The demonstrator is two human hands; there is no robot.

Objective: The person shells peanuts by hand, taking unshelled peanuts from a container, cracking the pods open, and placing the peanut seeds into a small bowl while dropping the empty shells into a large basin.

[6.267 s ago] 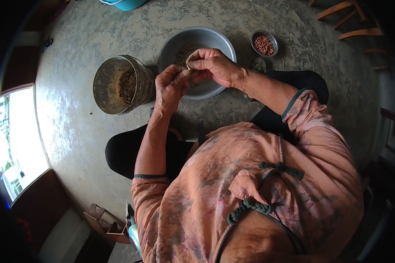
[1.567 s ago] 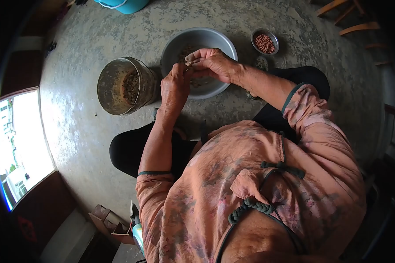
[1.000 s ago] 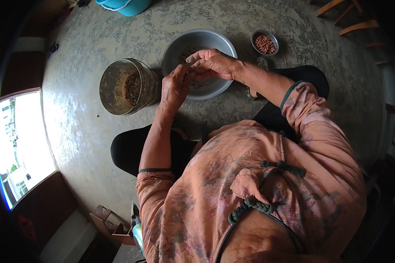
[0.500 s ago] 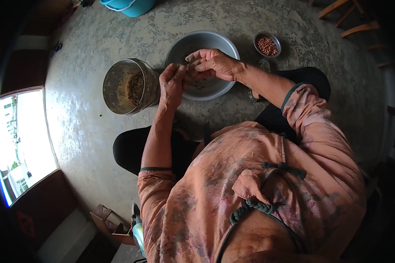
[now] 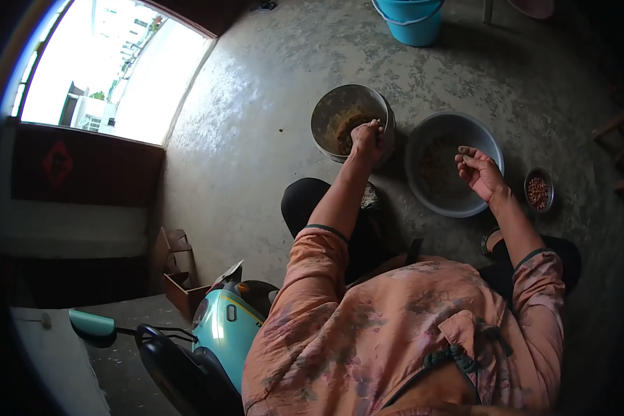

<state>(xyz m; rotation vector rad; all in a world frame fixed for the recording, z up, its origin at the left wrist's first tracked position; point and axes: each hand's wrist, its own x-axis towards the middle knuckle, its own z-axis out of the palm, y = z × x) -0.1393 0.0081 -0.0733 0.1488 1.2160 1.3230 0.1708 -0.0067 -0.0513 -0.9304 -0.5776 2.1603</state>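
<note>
My left hand (image 5: 367,141) is closed at the near right rim of the worn metal bucket (image 5: 325,125), which holds brownish pieces. Whatever its bunched fingers hold, if anything, is hidden. Over the right part of the grey basin (image 5: 417,182) is my right hand (image 5: 480,173), its fingers curled together; their contents are too small to make out. Small brownish pieces (image 5: 435,159) lie in the basin. To its right, a small metal bowl (image 5: 550,186) holds reddish-pink peanuts (image 5: 537,193).
A blue bucket (image 5: 414,29) stands at the far side of the floor. Wooden furniture (image 5: 613,135) is at the right edge. A turquoise scooter (image 5: 225,326) and an open wooden box (image 5: 184,295) are at the lower left, below a bright doorway (image 5: 83,66).
My hands were together over the basin and are now apart. My left hand has moved left to the metal bucket; my right hand stays over the basin. The view has swung left.
</note>
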